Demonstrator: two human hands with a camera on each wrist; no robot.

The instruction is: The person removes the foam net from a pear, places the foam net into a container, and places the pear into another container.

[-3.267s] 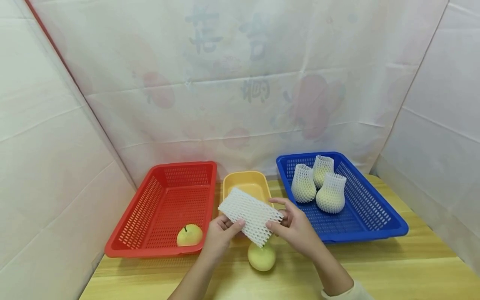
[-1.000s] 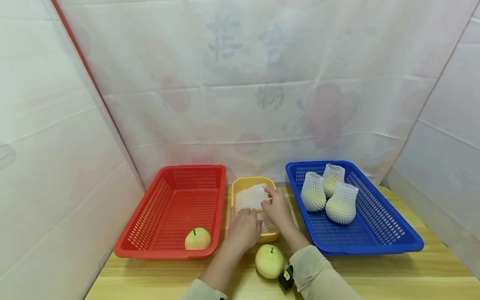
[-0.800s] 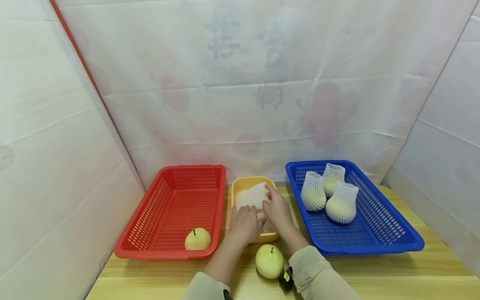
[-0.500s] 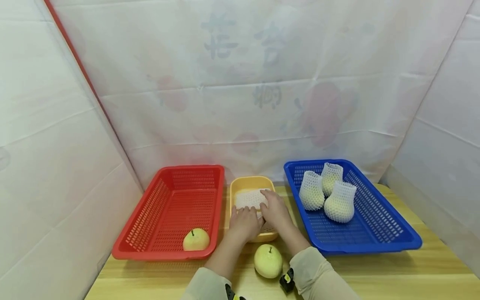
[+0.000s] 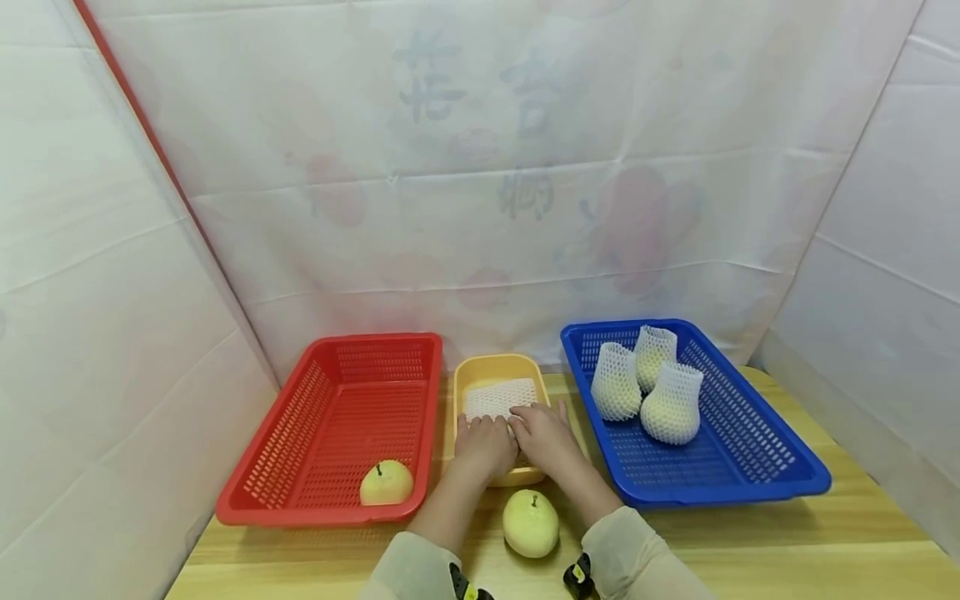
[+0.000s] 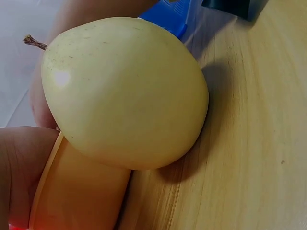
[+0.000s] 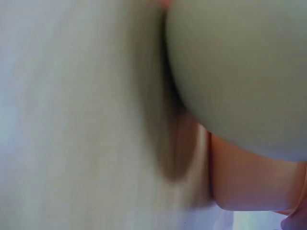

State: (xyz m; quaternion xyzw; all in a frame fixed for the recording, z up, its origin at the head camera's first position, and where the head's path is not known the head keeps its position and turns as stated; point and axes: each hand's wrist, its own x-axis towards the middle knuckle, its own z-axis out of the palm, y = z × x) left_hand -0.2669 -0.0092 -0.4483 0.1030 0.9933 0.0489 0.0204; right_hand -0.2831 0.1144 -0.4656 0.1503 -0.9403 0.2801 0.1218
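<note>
In the head view a white foam net sleeve (image 5: 498,398) lies flat in the yellow tray (image 5: 459,392). My left hand (image 5: 486,448) reaches over the tray's near part, its fingertips at the sleeve's near edge. Close beside it, my right hand (image 5: 546,437) touches the same edge with its fingers. The hands hide that edge, so whether either pinches it is unclear. A bare yellow pear (image 5: 531,523) stands on the table between my forearms, stem up. It fills much of the left wrist view as a pale pear (image 6: 127,93), and the right wrist view as a blurred pear (image 7: 244,72).
At the left stands a red basket (image 5: 315,510) with one bare pear (image 5: 386,483) in its near right corner. The blue basket (image 5: 731,492) at the right holds three pears in foam nets (image 5: 671,404). A white cloth wall (image 5: 450,208) rises behind.
Earlier both hands held a foam net above the tray; by a second ago they were down inside it. The right hand has since drawn nearer the left, and the raised sleeve corner now lies flat.
</note>
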